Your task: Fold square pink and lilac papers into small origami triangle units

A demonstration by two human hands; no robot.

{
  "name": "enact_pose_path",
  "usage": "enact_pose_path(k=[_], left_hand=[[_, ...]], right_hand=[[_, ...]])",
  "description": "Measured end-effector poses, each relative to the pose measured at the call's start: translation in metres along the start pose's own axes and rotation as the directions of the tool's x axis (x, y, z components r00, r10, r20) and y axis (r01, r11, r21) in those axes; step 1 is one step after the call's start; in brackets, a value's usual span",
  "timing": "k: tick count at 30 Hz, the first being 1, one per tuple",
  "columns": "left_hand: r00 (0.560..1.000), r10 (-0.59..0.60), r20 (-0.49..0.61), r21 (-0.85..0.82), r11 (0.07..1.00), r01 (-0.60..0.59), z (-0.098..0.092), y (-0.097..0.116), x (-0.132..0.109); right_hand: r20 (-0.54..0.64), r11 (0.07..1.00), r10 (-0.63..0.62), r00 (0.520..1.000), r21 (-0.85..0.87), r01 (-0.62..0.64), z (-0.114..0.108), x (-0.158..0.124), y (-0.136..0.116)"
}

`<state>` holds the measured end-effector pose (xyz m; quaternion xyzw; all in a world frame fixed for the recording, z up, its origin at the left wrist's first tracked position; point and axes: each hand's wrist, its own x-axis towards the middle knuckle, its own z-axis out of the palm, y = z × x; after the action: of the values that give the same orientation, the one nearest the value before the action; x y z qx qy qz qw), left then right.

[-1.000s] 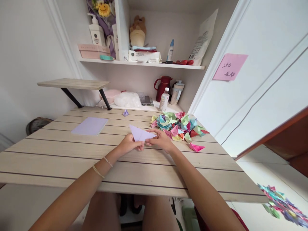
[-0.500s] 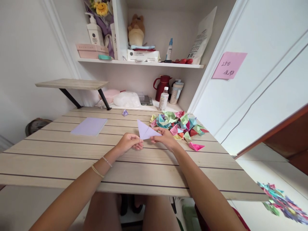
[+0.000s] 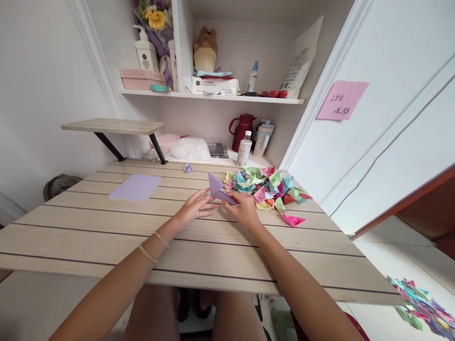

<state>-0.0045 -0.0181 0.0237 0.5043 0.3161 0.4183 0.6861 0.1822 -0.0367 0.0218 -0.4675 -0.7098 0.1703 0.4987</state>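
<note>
- Head view: right hand (image 3: 244,210) pinches folded lilac paper (image 3: 215,187).
- Left hand (image 3: 190,210) is beside it, fingers (image 3: 206,206) spread open.
- I see paper boats (image 3: 260,194) heaped on the desk (image 3: 220,258).

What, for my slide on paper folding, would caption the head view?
Right hand holds folded purple paper, left hand open, near heaped paper boats.

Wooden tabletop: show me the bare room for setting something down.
The tabletop is bare between the forearms, and between the lilac paper and the left forearm. It is crowded beyond the right hand, where colourful folded papers pile up.
</note>
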Motion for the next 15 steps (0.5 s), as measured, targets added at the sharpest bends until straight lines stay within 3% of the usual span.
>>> enact_pose_path(k=[3, 8, 11, 15], left_hand=[[1.000, 0.012, -0.012, -0.045, 0.999, -0.013, 0.001, -0.003, 0.001], [0.998, 0.013, -0.062, -0.038, 0.999, -0.015, 0.001, -0.008, 0.004], [0.996, 0.005, -0.093, -0.037, 0.999, -0.008, -0.001, -0.008, 0.006], [0.997, -0.008, -0.075, -0.037, 0.999, 0.005, -0.002, -0.006, 0.005]], right_hand=[[0.098, 0.997, -0.066, 0.993, -0.037, 0.070, 0.008, -0.006, -0.005], [0.149, 0.998, -0.025, 0.988, -0.059, 0.034, 0.013, -0.010, -0.012], [0.196, 0.993, 0.072, 0.978, 0.073, -0.088, 0.011, -0.007, -0.014], [0.284, 0.908, 0.218, 0.934, 0.290, -0.300, 0.007, -0.002, -0.010]])
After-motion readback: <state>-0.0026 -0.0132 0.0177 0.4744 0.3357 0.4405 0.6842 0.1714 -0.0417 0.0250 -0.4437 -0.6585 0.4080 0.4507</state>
